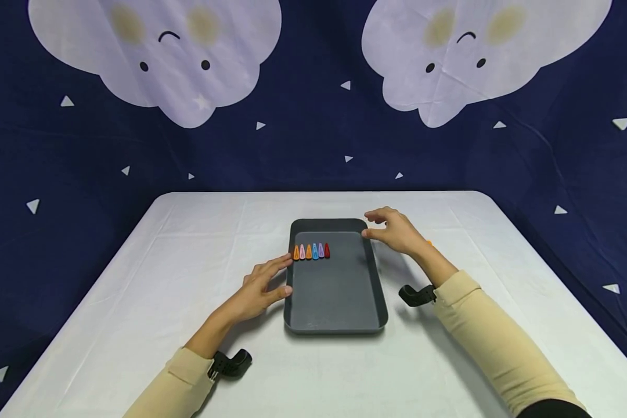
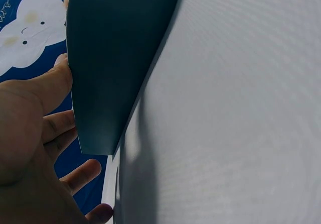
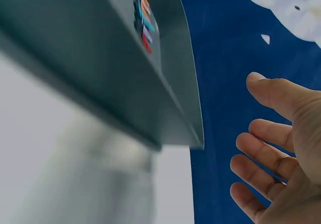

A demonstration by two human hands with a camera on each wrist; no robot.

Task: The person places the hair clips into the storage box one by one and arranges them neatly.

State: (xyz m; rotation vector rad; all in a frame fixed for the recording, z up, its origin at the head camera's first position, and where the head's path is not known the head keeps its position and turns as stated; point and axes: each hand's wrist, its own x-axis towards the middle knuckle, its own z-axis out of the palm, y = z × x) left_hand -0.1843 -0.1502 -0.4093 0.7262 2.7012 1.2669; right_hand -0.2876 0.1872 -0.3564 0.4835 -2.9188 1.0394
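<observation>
A dark grey rectangular tray (image 1: pixel 339 296) lies on the table. Inside, near its far left part, several small snap hair clips (image 1: pixel 315 251) stand side by side in a row: orange, pink, orange, blue, purple and red. My left hand (image 1: pixel 258 292) is at the tray's left side, thumb and fingers spread along the rim. In the left wrist view, the left thumb (image 2: pixel 61 78) appears to touch the tray's outer wall (image 2: pixel 115 58). Beside the far right corner is my right hand (image 1: pixel 394 230), its fingers loosely bent and holding nothing. The right wrist view shows that hand apart from the tray (image 3: pixel 90 53).
A small orange object (image 1: pixel 429 243) peeks out behind my right wrist, mostly hidden. White cloth covers the table (image 1: pixel 214 232). A dark blue curtain (image 1: pixel 313 157) with clouds hangs behind it. Each wrist carries a black camera mount (image 1: pixel 417 295).
</observation>
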